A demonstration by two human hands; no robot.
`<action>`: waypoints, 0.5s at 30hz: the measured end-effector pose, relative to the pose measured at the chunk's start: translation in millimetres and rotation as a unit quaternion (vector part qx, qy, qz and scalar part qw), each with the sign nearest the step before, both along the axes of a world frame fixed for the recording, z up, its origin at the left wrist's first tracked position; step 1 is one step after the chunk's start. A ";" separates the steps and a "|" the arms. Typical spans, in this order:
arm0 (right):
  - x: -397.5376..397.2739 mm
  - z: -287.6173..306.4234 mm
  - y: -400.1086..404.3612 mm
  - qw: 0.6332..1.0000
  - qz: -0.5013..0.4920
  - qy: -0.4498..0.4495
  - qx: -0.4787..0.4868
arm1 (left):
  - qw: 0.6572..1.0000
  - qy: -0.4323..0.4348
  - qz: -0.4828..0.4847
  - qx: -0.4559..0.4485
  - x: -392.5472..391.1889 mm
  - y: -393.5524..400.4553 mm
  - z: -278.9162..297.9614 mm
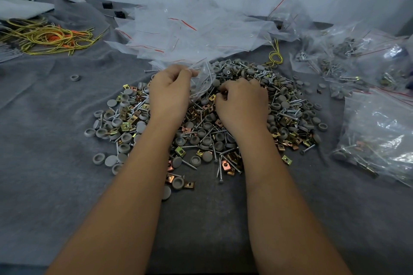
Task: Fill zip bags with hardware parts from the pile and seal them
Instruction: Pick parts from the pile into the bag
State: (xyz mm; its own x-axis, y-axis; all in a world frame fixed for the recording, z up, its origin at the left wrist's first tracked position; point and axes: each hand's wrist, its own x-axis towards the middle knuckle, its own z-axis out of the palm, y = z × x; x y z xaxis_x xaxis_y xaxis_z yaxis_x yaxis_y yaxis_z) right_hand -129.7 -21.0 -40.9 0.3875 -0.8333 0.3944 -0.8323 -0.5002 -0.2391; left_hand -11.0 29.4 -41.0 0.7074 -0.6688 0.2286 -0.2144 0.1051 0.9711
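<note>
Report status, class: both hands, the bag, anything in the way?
Left hand grips zip bag. Right hand curled, picking in hardware pile. Bag unsealed. Nothing blocking.

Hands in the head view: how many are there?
2: the left hand grips a clear zip bag; the right hand picks in the hardware pile.

grey caps (125, 148), brass-yellow clips (180, 151), silver screws (290, 110), yellow ties (44, 38), grey cloth (55, 118)

No readable text or labels anywhere.
</note>
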 end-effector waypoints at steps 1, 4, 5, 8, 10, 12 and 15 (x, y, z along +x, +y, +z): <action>-0.2 0.3 -0.6 1.000 -0.001 -0.002 -0.002 | 1.000 0.000 0.000 0.000 -0.2 0.1 0.0; -0.9 1.3 -2.7 0.999 -0.004 -0.038 0.004 | 1.000 -0.002 0.000 0.002 -0.7 0.1 0.6; -0.5 1.5 -3.2 0.999 -0.006 -0.044 0.008 | 1.000 -0.003 0.001 0.003 -0.8 0.0 0.9; 1.5 1.7 -3.8 0.999 -0.016 -0.044 0.013 | 1.000 -0.003 -0.001 0.007 -0.9 0.4 1.2; 1.2 2.2 -3.3 0.998 -0.023 -0.054 0.008 | 1.000 -0.002 -0.002 0.008 -0.8 1.0 1.3; 0.3 1.1 -2.8 0.996 -0.028 -0.085 0.004 | 1.000 -0.003 -0.004 0.006 -0.7 1.4 1.4; -0.6 -0.9 -2.1 0.991 -0.025 -0.128 0.024 | 1.000 -0.006 -0.005 0.005 -0.8 1.8 1.8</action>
State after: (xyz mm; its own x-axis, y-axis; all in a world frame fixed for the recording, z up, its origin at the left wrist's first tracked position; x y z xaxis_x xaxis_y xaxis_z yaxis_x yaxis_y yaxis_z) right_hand -130.3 -23.1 -41.7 0.2377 -0.8693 0.4333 -0.7646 -0.4426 -0.4685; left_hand -11.8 31.2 -39.2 0.6984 -0.6779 0.2296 -0.2246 0.0969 0.9696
